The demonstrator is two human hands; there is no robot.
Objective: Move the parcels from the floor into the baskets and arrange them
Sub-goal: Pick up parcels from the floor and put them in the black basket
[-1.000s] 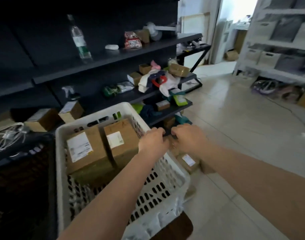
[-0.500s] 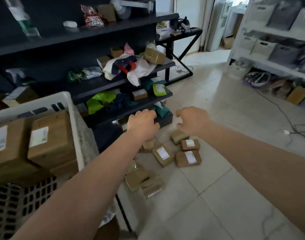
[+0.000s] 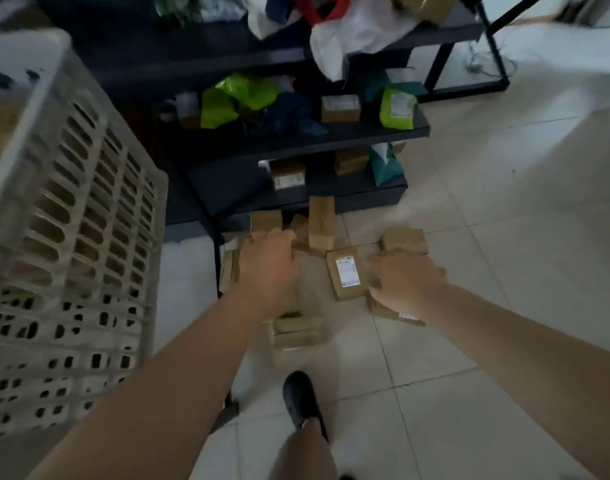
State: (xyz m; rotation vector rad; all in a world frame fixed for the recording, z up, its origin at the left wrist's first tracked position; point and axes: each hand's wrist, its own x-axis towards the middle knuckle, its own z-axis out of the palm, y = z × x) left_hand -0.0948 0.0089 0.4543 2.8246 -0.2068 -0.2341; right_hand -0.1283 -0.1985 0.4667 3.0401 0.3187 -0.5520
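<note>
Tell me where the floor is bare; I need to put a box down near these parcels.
Bare tile lies right of the parcels, out from the dark shelf unit. More lies near the shoe. It is crowded between both hands, and left by the white basket.

matt cardboard parcels (image 3: 345,275) on glossy tile floor (image 3: 504,209); perforated plastic basket (image 3: 71,237).

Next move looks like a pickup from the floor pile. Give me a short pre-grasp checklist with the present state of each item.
1. Parcels left on floor: ok, a pile of parcels lies by the shelf.
2. Left hand free: ok, over the pile, no grip visible.
3. Right hand free: cannot tell, blurred, fingers curled over a parcel.
4. Labelled parcel reachable: ok, between the hands.
5. Basket room: cannot tell, inside not visible.
6. Foot clear of pile: ok.
</note>
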